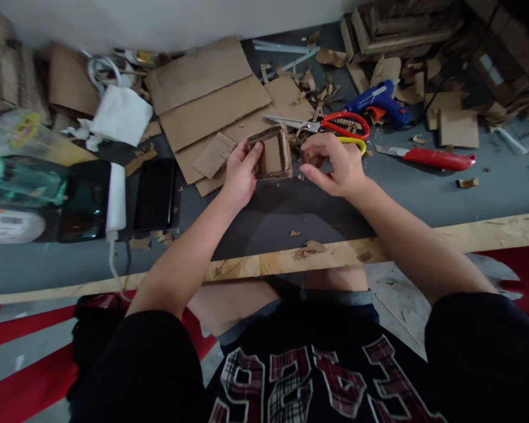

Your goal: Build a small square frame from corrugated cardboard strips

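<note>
Brown cardboard box frame (273, 154), small and square, sits up off the grey tabletop (423, 188) in the left hand (240, 173), fingers pinching its left side to hold it steady. The right hand (335, 161) curls just beside it, fingers maybe pinching a tiny scrap. Red-handled scissors (335, 124) lie right behind.

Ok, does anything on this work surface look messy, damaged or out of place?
Yes. Torn cardboard scraps litter the grey surface around the scissors and blue glue gun. The red utility knife lies with its blade out. The left hand holds a small cardboard frame; the right hand is beside it.
</note>
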`<action>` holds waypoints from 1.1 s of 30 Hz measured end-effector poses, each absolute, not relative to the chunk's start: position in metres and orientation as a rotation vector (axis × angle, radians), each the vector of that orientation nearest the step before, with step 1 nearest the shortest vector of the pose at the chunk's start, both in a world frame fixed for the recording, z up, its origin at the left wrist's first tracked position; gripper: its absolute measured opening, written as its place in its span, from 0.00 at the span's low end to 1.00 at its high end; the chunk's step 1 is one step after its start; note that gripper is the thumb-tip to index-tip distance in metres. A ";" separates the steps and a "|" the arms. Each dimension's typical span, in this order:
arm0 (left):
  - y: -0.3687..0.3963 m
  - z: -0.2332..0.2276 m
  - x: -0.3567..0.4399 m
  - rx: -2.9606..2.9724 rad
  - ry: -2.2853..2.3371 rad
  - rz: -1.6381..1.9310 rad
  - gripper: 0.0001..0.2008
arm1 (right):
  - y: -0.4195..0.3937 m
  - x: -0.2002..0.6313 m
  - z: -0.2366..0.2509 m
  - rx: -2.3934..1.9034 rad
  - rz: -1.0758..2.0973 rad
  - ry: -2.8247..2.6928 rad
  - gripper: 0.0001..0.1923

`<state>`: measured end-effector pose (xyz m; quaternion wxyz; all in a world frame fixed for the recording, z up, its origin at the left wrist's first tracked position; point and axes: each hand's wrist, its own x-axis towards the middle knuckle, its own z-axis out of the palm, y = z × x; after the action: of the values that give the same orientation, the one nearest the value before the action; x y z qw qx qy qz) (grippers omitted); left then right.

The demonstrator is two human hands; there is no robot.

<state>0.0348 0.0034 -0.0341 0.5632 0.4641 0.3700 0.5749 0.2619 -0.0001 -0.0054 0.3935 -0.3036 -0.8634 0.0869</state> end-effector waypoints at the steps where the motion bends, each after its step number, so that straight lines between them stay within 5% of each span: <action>1: 0.003 -0.034 0.035 1.102 0.873 1.350 0.23 | 0.000 0.262 -0.005 -0.769 0.215 -2.184 0.23; 15: 0.006 -0.037 0.033 1.181 0.873 1.251 0.31 | 0.000 0.257 -0.013 -0.819 -0.081 -2.253 0.15; 33: -0.004 -0.036 0.046 1.296 1.004 1.133 0.31 | 0.006 0.260 -0.006 -0.781 0.019 -2.196 0.17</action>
<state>0.0456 -0.0039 -0.0356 0.5434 0.5458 0.4230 0.4774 0.2603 0.0062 -0.0061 0.3943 -0.3081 -0.8658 0.0074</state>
